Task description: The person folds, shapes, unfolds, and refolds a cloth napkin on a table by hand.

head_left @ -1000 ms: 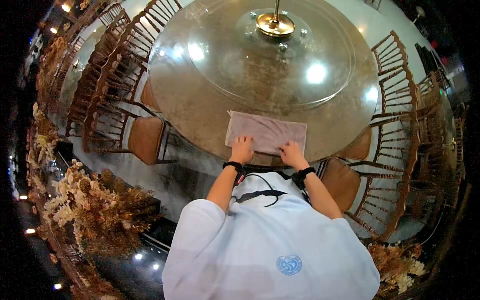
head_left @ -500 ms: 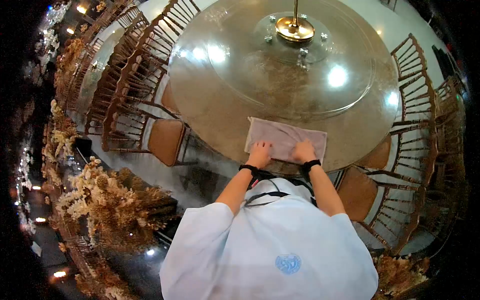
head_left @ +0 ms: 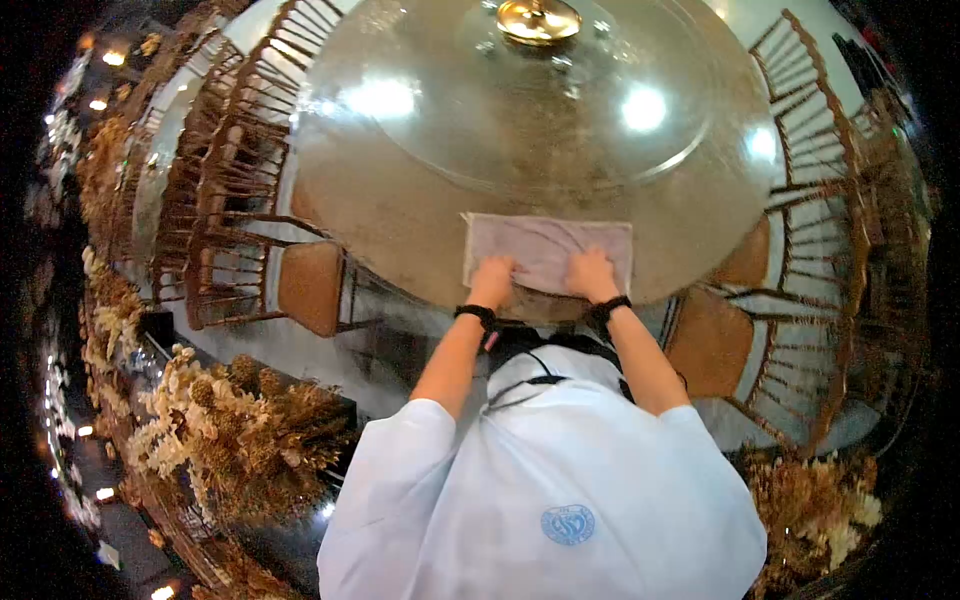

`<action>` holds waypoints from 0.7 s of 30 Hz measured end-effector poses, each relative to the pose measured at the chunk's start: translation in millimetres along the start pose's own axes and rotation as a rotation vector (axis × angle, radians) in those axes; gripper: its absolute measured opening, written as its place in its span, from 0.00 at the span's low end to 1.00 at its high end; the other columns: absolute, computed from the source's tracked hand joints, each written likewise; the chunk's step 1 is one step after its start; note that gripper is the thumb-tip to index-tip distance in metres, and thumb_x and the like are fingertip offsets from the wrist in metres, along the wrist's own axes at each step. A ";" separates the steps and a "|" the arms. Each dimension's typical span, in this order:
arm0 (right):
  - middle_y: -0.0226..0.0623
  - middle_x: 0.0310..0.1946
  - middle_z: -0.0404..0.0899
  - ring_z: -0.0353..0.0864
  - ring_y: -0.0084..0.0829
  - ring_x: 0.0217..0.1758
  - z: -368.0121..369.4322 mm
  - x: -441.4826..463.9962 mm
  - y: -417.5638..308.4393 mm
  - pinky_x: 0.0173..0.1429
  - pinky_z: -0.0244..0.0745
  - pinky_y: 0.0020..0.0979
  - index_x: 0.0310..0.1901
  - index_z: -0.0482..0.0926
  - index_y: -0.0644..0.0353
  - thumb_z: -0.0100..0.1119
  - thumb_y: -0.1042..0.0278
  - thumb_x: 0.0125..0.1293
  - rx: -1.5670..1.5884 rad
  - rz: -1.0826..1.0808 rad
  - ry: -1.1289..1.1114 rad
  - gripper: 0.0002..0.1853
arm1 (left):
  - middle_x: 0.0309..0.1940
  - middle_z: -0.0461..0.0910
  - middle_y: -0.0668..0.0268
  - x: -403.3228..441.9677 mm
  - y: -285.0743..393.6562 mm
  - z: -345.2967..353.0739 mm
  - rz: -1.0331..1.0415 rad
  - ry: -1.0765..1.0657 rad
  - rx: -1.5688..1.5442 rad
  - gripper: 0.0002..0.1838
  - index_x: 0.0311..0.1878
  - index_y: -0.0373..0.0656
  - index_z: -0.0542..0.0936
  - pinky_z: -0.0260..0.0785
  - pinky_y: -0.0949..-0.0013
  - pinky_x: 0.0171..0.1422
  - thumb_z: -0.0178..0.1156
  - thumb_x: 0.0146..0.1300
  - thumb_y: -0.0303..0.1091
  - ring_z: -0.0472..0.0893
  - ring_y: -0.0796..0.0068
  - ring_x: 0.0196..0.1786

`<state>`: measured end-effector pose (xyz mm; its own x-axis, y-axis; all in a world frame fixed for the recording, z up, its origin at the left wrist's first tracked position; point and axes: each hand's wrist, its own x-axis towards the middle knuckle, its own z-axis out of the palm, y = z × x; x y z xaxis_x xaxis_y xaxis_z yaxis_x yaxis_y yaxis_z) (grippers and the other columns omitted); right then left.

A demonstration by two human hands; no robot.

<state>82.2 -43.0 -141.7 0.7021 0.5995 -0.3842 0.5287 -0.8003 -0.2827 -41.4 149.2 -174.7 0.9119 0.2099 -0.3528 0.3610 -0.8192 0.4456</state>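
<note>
A pale mauve cloth (head_left: 535, 238) lies spread near the front edge of the round, glossy table (head_left: 400, 215), with creases running across it. My left hand (head_left: 493, 280) is on the cloth's lower left part, its fingers bent in against the fabric. On the lower right part, my right hand (head_left: 593, 273) is closed with the cloth bunched slightly beneath it. Dark bands circle both wrists.
A round glass turntable (head_left: 480, 165) sits mid-table, bearing a shiny gold base (head_left: 540, 22). Wooden chairs stand left (head_left: 310, 285) and right (head_left: 712, 340). Dried flower arrangements flank me at lower left (head_left: 240, 430) and lower right (head_left: 810, 510).
My view has shifted, so the table and gold base appear higher and further left. The cloth looks more level, both hands still on it, and my left fingers appear more bent.
</note>
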 end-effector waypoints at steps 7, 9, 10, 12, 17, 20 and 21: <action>0.50 0.44 0.67 0.67 0.52 0.52 6.3 -9.5 28.2 0.47 0.72 0.50 0.42 0.77 0.54 0.58 0.63 0.52 0.097 -0.139 0.118 0.15 | 0.40 0.78 0.57 -17.2 29.6 -17.2 -0.105 0.084 0.088 0.13 0.41 0.48 0.77 0.72 0.53 0.47 0.61 0.49 0.25 0.77 0.50 0.46; 0.50 0.44 0.67 0.66 0.52 0.51 10.1 -20.4 33.9 0.46 0.71 0.51 0.43 0.76 0.53 0.58 0.64 0.53 0.121 -0.207 0.129 0.14 | 0.39 0.78 0.56 -26.3 33.8 -18.7 -0.064 0.052 0.134 0.12 0.40 0.47 0.77 0.72 0.53 0.46 0.59 0.51 0.26 0.77 0.50 0.46; 0.49 0.44 0.66 0.66 0.52 0.50 6.7 -25.1 34.6 0.46 0.70 0.51 0.45 0.75 0.52 0.58 0.65 0.53 0.151 -0.231 0.143 0.15 | 0.38 0.78 0.56 -26.6 30.6 -15.4 -0.055 0.065 0.114 0.12 0.41 0.47 0.77 0.72 0.53 0.46 0.59 0.51 0.28 0.77 0.50 0.46; 0.48 0.44 0.65 0.65 0.51 0.50 2.5 -29.4 34.2 0.46 0.69 0.51 0.46 0.74 0.52 0.59 0.65 0.54 0.188 -0.252 0.179 0.16 | 0.38 0.78 0.56 -20.8 20.1 -11.4 -0.032 0.087 0.110 0.12 0.41 0.47 0.77 0.71 0.52 0.47 0.59 0.51 0.30 0.76 0.49 0.46; 0.55 0.58 0.62 0.60 0.56 0.63 5.3 -47.6 45.4 0.63 0.58 0.54 0.52 0.72 0.53 0.64 0.59 0.52 0.098 -0.208 0.255 0.25 | 0.42 0.75 0.51 -29.8 14.7 -15.4 -0.039 0.157 -0.031 0.13 0.43 0.46 0.77 0.66 0.50 0.54 0.61 0.52 0.34 0.73 0.45 0.47; 0.55 0.59 0.61 0.57 0.55 0.65 7.0 -56.1 42.7 0.64 0.58 0.53 0.54 0.71 0.52 0.64 0.59 0.52 0.131 -0.172 0.384 0.27 | 0.45 0.73 0.50 -25.0 -9.8 -3.5 0.013 0.277 -0.008 0.16 0.47 0.46 0.77 0.64 0.50 0.55 0.60 0.53 0.35 0.71 0.45 0.48; 0.55 0.59 0.61 0.57 0.55 0.65 9.8 -58.1 40.9 0.64 0.58 0.53 0.54 0.71 0.52 0.64 0.59 0.52 0.139 -0.167 0.378 0.27 | 0.45 0.73 0.50 -28.6 -10.2 -6.0 0.011 0.267 -0.004 0.16 0.47 0.46 0.77 0.64 0.50 0.55 0.60 0.53 0.35 0.71 0.45 0.48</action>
<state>58.4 -110.6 -139.5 0.7514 0.6596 0.0180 0.5986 -0.6700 -0.4391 -69.9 154.8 -164.2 0.9349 0.3347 -0.1183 0.3508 -0.8202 0.4519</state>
